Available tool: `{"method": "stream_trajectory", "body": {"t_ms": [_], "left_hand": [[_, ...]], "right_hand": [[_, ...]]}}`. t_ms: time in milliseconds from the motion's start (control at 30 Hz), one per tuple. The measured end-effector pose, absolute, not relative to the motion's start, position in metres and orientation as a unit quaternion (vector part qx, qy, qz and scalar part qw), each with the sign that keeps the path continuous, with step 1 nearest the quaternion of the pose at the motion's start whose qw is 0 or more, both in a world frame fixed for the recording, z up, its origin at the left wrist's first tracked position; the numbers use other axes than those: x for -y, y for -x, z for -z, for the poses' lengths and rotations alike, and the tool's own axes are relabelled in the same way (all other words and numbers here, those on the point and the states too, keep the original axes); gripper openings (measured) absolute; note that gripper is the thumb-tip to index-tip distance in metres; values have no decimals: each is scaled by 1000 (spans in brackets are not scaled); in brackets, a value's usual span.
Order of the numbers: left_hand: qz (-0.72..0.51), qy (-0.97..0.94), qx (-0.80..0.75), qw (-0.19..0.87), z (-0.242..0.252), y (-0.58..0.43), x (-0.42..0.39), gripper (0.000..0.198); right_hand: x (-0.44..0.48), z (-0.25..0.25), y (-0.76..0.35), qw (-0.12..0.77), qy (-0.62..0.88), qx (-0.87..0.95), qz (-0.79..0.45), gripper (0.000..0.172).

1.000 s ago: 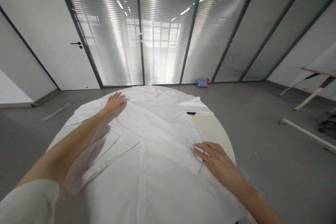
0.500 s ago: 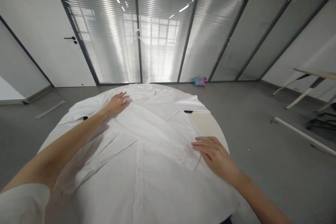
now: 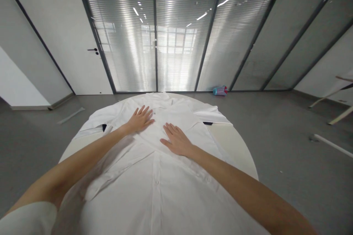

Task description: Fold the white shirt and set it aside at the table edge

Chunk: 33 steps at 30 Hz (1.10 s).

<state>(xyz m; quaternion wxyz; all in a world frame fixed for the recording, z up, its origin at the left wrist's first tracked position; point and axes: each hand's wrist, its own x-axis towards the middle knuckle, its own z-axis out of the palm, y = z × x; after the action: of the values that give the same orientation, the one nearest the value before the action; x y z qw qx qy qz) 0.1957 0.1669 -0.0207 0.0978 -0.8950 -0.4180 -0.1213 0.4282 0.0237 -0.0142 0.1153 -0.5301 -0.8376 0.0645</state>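
A white button-up shirt (image 3: 176, 187) lies spread over a round pale table (image 3: 242, 150), its collar end at the far side. One sleeve is folded across the chest. My left hand (image 3: 141, 119) rests flat on the upper chest cloth, fingers spread. Close to its right, my right hand (image 3: 176, 139) lies palm down on the folded part, fingers stretched out. Neither hand grips the cloth. Small dark patches show by the shirt at the left and right. My forearms cover parts of the shirt's sides.
Beyond the table stands a glass partition (image 3: 176, 44) with blinds, beside a white door (image 3: 91, 69). A blue and pink item (image 3: 220, 90) lies on the floor at its foot. Table legs (image 3: 325, 97) and a white bar (image 3: 333, 145) are at the right.
My right hand has moved left and away from me, from the shirt's right edge to its middle. My left hand has shifted slightly right with its fingers more spread. The view has turned a little left.
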Motion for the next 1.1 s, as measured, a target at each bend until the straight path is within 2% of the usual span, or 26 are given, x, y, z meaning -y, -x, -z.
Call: {"method": "stream_trajectory", "body": {"t_ms": [133,233,567,967,1100], "left_hand": [[101,860,486,118,24,-161,-220,69],[78,832,543,84,32,-145,-245,78],[73,802,592,30,45,-134,-264,93],[109,811,575,6,33,-137,-254,83],[155,838,523,3,16,-160,-222,75]], "right_hand": [[-22,24,-433,101,530,839,-72,92],[-22,23,-432,97,529,840,-73,90],[31,17,-471,75,508,854,-84,79],[103,18,-530,72,530,841,-83,64],[81,-3,-528,129,545,825,-79,55]]}}
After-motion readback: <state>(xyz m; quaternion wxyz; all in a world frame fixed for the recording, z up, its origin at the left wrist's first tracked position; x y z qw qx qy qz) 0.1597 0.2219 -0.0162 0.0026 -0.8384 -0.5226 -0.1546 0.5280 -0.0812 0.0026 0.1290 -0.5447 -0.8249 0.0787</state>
